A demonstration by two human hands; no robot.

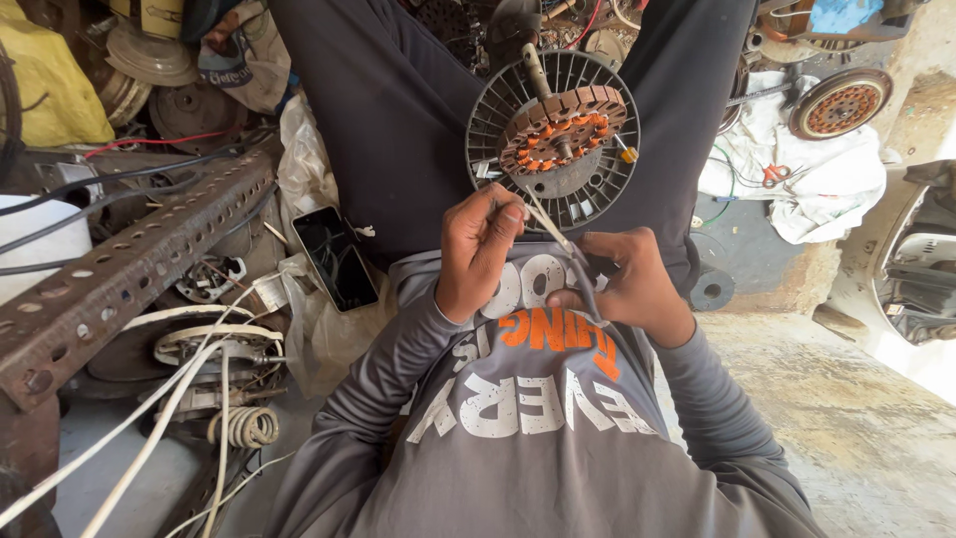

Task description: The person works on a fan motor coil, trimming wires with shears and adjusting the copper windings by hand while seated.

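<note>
Person's wearing a grey long-sleeve top with big white and orange block lettering across the chest, plus dark trousers; left hand (pixel 480 251) and right hand (pixel 629 284) going bare, no gloves.

Both hands (pixel 478 249) (pixel 627 284) close together before the chest, fingers pinched.

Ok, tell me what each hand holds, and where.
Both hands pinch thin leads from the fan stator: left hand near their upper part, right hand lower down.

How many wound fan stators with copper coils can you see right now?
2: one stator sits on the grey finned housing in the person's lap, the other stator lies on the white cloth upper right. More may be hidden in clutter.
</note>
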